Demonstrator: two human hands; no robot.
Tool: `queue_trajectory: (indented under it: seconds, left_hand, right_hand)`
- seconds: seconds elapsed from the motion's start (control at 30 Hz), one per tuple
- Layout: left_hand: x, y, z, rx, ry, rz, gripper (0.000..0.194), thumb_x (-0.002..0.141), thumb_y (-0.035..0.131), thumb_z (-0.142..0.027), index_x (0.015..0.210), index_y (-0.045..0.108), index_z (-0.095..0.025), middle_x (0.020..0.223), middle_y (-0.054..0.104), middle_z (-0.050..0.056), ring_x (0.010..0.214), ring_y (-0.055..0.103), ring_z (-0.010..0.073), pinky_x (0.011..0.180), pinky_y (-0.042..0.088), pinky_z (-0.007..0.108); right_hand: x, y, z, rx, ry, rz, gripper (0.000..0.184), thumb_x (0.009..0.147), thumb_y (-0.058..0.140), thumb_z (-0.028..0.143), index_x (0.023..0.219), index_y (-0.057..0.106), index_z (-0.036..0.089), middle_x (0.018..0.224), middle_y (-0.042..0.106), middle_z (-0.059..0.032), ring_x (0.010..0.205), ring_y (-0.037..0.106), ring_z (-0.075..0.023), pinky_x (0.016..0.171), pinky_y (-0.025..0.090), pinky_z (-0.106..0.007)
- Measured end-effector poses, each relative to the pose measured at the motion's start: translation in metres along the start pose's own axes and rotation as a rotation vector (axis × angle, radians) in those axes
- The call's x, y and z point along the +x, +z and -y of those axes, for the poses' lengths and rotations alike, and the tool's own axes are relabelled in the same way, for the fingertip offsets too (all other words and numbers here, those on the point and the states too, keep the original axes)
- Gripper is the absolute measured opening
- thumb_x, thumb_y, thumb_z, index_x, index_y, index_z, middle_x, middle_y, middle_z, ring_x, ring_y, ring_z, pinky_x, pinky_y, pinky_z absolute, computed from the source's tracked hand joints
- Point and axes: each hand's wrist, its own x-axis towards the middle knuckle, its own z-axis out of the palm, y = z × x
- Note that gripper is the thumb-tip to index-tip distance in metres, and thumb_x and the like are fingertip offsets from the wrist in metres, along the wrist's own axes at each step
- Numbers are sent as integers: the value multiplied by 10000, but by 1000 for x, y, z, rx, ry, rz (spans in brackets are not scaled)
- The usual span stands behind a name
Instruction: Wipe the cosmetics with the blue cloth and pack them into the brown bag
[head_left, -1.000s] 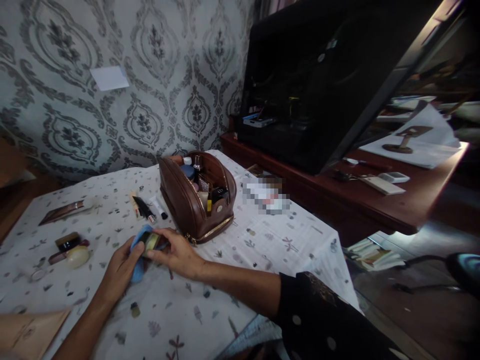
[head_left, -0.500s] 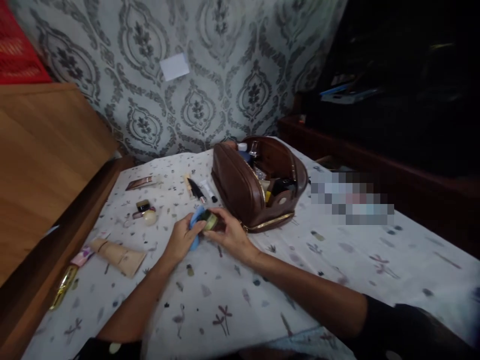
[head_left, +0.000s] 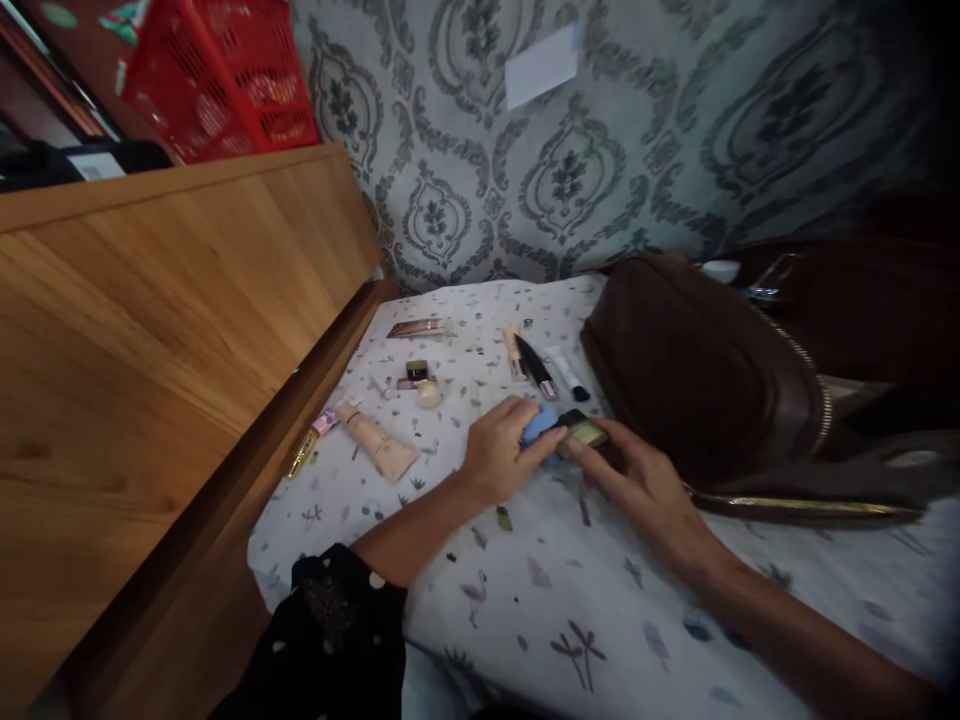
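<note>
My left hand (head_left: 496, 452) pinches a blue cloth (head_left: 537, 426), and its thumb reaches to a small green container with a dark end (head_left: 588, 432). Fingers of my right hand (head_left: 651, 490) close around that container from the other side. Both hands are over the patterned white cloth, just left of a brown cosmetic bag (head_left: 675, 360) whose zip is open. Behind them lie a black tapered tube (head_left: 534, 365), a beige tube (head_left: 514, 350) and a white tube with a black cap (head_left: 566, 372).
A peach squeeze tube (head_left: 377, 440) and a gold item (head_left: 302, 453) lie at the left edge. A black-lidded jar (head_left: 417, 370), a round cream item (head_left: 429, 394) and a brown tube (head_left: 416, 328) are farther back. A wooden panel (head_left: 195, 330) borders the left, with a red basket (head_left: 217, 80) above.
The view has swung left and closer, so the bag and my hands appear farther right. My hands still hold the blue cloth and the green container, which now shows more of its face.
</note>
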Motion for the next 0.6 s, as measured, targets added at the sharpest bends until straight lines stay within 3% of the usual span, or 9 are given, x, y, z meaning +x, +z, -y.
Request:
queue_trajectory:
  seconds: [0.1,0.27,0.43,0.6]
  left_hand:
    - [-2,0,1,-32,70,-37,337,962,473,-504,890,574,-191,915,593,69,870,598,191,788,488,291]
    - [-3,-2,4,-206,42,104,274,965,500,-419,1072,622,-198,1058,680,79,1009,649,203,937,500,315]
    - [-1,-3,1,-349,-110,200,277,932,533,-417,1076,624,-199,1033,699,42,971,651,181,918,492,292]
    - [0,-5,-2,-309,-148,166,313,947,475,-454,940,627,-181,830,656,6,788,602,156,763,469,255]
  right_hand:
    - [-4,-3,10,10,1,71,530,827,570,647,993,672,154,807,692,-71,723,655,-240,666,544,-353]
    - [-2,2,0,40,-40,108,474,778,669,553,1049,672,164,909,719,-85,823,679,-260,741,564,-373]
    - [0,6,-18,31,-209,33,445,776,682,390,1163,631,176,1125,681,-123,1030,656,-259,925,527,-415]
    - [-7,8,-18,-15,-297,44,476,762,657,219,1232,588,189,1133,658,-105,1037,636,-243,914,525,-400]
